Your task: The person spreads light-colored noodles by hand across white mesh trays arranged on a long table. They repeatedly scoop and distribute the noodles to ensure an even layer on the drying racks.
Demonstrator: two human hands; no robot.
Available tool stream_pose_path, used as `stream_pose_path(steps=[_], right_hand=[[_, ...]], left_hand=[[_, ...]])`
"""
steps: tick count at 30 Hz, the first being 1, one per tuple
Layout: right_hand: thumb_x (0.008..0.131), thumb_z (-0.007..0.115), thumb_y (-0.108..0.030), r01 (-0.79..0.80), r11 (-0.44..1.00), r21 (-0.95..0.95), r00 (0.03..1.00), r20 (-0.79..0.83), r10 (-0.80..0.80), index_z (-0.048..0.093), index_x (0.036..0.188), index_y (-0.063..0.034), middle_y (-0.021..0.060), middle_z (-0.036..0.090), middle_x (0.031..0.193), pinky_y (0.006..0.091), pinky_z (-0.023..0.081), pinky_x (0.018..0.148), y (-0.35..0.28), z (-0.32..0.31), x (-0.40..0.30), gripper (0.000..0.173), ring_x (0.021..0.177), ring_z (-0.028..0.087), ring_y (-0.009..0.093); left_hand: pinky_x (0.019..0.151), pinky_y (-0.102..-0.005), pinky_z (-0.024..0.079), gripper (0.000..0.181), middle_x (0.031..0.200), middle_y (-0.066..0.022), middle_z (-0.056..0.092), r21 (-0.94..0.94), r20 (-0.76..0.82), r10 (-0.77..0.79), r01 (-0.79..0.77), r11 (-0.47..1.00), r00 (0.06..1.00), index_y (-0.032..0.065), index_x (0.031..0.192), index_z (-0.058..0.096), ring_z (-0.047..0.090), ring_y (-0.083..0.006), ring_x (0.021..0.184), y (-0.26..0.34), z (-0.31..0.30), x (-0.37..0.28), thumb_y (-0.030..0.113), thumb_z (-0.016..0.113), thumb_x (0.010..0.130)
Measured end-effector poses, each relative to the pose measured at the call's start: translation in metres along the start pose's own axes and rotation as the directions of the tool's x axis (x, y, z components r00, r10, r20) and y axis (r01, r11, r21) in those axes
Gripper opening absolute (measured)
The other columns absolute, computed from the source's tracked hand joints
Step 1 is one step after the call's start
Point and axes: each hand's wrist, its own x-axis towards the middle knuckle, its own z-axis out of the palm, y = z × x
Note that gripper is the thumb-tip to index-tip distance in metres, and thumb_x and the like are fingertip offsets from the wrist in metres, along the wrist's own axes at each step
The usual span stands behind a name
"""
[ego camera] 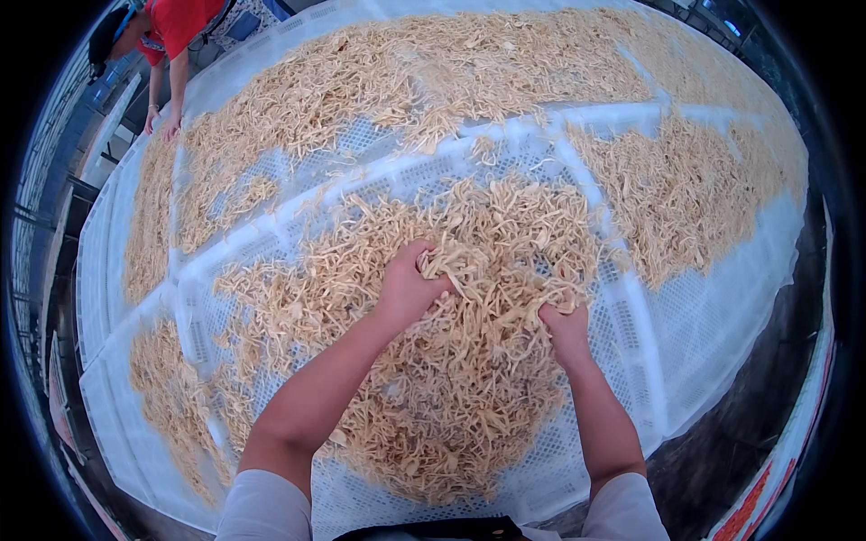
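Observation:
Pale, dried root-like strips (473, 379) lie heaped on a white perforated plastic tray (609, 318) before me. My left hand (413, 284) grips a bunch of the strips between thumb and fingers near the middle of the heap. To its right, my right hand (567, 324) is sunk in the strips at the heap's right side, its fingertips hidden by them. Several strips stick out over both hands. Mesh shows through thin spots in the heap and along its borders.
More perforated trays with spread strips (683, 196) adjoin mine beyond, left and right, with raised white rims (379, 176) between them. A co-worker in a red top (177, 27) leans over the far left edge, both hands on the strips there. Dark floor (731, 379) shows at right.

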Motion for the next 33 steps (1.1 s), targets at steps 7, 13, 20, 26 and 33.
stream_pose_path(steps=[7, 13, 20, 26, 33], right_hand=[[0.071, 0.075, -0.05, 0.058, 0.761, -0.646, 0.99, -0.06, -0.126, 0.025, 0.143, 0.0009, 0.0227, 0.046, 0.133, 0.04, 0.043, 0.099, -0.115, -0.039, 0.098, 0.102, 0.121, 0.049, 0.032], [0.068, 0.078, -0.047, 0.362, 0.52, -0.774, 0.879, 0.098, -0.466, 0.033, 0.141, -0.004, 0.024, 0.034, 0.142, 0.0414, 0.034, 0.107, -0.098, -0.015, 0.1, 0.096, 0.13, 0.038, 0.037], [0.067, 0.079, -0.039, 0.467, 0.193, -0.863, 0.854, 0.497, 0.153, 0.063, 0.115, -0.0106, 0.0162, 0.04, 0.139, 0.0457, 0.038, 0.101, -0.066, -0.1, 0.066, 0.057, 0.127, 0.04, 0.038], [0.068, 0.078, -0.036, 0.482, 0.183, -0.857, 0.852, 0.411, -0.325, 0.056, 0.122, -0.0089, 0.0178, 0.042, 0.136, 0.0466, 0.04, 0.098, -0.042, -0.078, -0.004, 0.065, 0.124, 0.041, 0.04], [0.062, 0.073, -0.003, 0.352, 0.394, -0.849, 0.919, 0.393, 0.025, 0.058, 0.1, -0.0022, 0.0103, 0.047, 0.128, 0.0354, 0.052, 0.075, -0.017, -0.131, -0.093, 0.041, 0.095, 0.059, 0.028]], left_hand=[[0.088, -0.0363, 0.05, 0.091, 0.132, -0.0256, 0.041, -0.485, -0.041, 0.068, -0.079, 0.871, 0.997, -0.005, 0.136, 0.032, 0.053, -0.0296, 0.112, 0.073, -0.009, 0.089, 0.049, 0.073, 0.074], [0.104, -0.0675, 0.016, 0.089, 0.148, -0.0298, 0.014, 0.708, -0.148, 0.086, 0.045, 0.704, 0.985, -0.0032, 0.133, 0.042, 0.004, -0.0429, 0.14, 0.033, 0.041, 0.077, 0.062, 0.062, 0.075], [0.104, -0.0653, 0.019, 0.068, 0.151, -0.0224, 0.015, -0.037, 0.297, 0.48, -0.492, 0.87, 0.825, 0.0024, 0.123, 0.054, 0.006, -0.0428, 0.141, 0.025, 0.156, -0.063, 0.047, 0.07, 0.074], [0.105, -0.0508, 0.028, 0.059, 0.147, -0.0238, 0.022, 0.568, 0.182, 0.295, -0.345, 0.747, 0.938, 0.0053, 0.122, 0.053, 0.019, -0.0429, 0.135, 0.023, 0.144, -0.067, 0.032, 0.075, 0.073], [0.104, -0.0469, 0.035, 0.069, 0.148, -0.023, 0.016, 0.187, 0.534, 0.208, -0.355, 0.916, 0.82, 0.011, 0.135, 0.04, 0.026, -0.0438, 0.131, -0.026, 0.12, -0.19, 0.02, 0.071, 0.074]])
